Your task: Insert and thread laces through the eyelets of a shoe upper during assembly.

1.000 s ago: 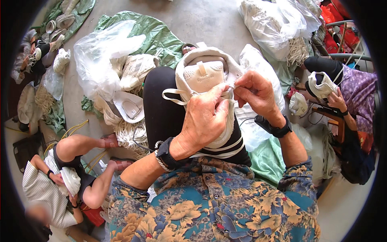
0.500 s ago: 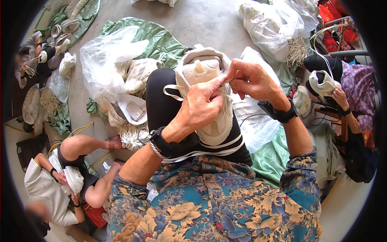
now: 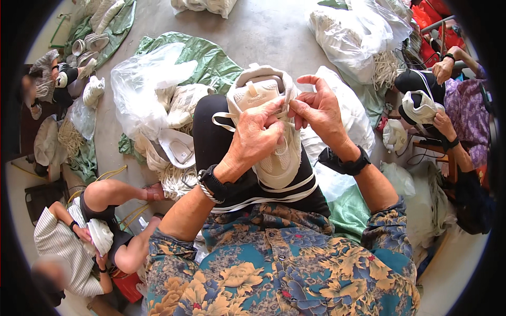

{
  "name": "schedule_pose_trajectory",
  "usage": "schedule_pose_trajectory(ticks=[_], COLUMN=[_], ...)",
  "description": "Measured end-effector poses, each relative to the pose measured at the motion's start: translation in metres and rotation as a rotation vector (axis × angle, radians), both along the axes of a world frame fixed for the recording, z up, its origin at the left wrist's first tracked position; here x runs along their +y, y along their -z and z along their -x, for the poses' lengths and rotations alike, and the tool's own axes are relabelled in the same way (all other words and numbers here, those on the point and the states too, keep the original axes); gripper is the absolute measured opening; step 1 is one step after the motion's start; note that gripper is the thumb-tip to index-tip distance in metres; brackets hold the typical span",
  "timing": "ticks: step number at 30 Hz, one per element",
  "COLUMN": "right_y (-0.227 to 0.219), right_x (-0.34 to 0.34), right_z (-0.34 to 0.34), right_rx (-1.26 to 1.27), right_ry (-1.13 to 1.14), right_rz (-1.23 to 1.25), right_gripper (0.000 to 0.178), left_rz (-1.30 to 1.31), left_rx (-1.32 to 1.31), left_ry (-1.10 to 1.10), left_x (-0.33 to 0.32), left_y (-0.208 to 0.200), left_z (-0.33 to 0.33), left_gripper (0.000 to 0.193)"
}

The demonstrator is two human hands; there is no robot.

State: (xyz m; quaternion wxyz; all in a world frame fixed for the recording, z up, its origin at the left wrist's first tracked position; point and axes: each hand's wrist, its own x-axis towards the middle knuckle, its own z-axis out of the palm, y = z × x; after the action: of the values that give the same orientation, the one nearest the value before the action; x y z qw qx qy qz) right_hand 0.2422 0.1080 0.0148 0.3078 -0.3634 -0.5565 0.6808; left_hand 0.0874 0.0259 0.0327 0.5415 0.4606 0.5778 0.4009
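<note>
A cream sneaker [image 3: 278, 171] rests on my lap, its toe toward me and its opening away. My left hand [image 3: 253, 134] lies over the front of the shoe, fingers gripping it beside the tongue [image 3: 255, 95]. At the right eyelet edge, my right hand [image 3: 322, 113] has its thumb and curled fingers together at the cream shoelace [image 3: 290, 108]; the part between them is mostly covered. Its index finger sticks out, bent. On the left side, a lace loop [image 3: 221, 122] hangs from the shoe.
Left of my knee lie a clear plastic bag [image 3: 139, 89], more sneakers [image 3: 188, 102] and a bundle of laces [image 3: 176, 179]. White sacks [image 3: 342, 39] stand beyond, on the right. People sit at both sides, a shoe [image 3: 100, 235] in one's hands, another shoe [image 3: 421, 108] at the right.
My right hand has shifted slightly left and its index finger has lifted away from the thumb. My left hand stays on the sneaker. At the right, the other person's hand has come into view.
</note>
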Motion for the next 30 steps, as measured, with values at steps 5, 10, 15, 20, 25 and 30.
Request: schedule_pose_trajectory(ticks=[5,10,15,20,25,30], right_y=[0.014,0.017,0.009,0.011,0.011,0.01], right_x=[-0.009,-0.008,-0.004,-0.01,-0.009,-0.011], right_z=[-0.009,-0.01,-0.005,0.004,0.007,0.01], right_rx=[-0.118,-0.278,-0.335,-0.311,-0.327,-0.413], right_ry=[0.008,0.004,-0.006,0.052,0.03,0.044], right_rz=[-0.137,-0.505,-0.951,-0.811,-0.704,-0.987], right_gripper=[0.016,0.014,0.01,0.01,0.01,0.013], left_rz=[-0.017,-0.136,-0.33,-0.271,-0.327,-0.138], left_rx=[0.047,0.172,0.351,0.356,0.308,0.054], left_ry=[-0.029,-0.072,-0.126,-0.076,-0.063,-0.019], left_x=[-0.002,-0.005,-0.005,-0.006,-0.006,-0.008], left_y=[0.002,0.01,0.008,0.002,0.007,0.011], left_z=[-0.005,-0.011,-0.015,-0.011,-0.009,0.001], left_gripper=[0.047,0.046,0.043,0.044,0.044,0.044])
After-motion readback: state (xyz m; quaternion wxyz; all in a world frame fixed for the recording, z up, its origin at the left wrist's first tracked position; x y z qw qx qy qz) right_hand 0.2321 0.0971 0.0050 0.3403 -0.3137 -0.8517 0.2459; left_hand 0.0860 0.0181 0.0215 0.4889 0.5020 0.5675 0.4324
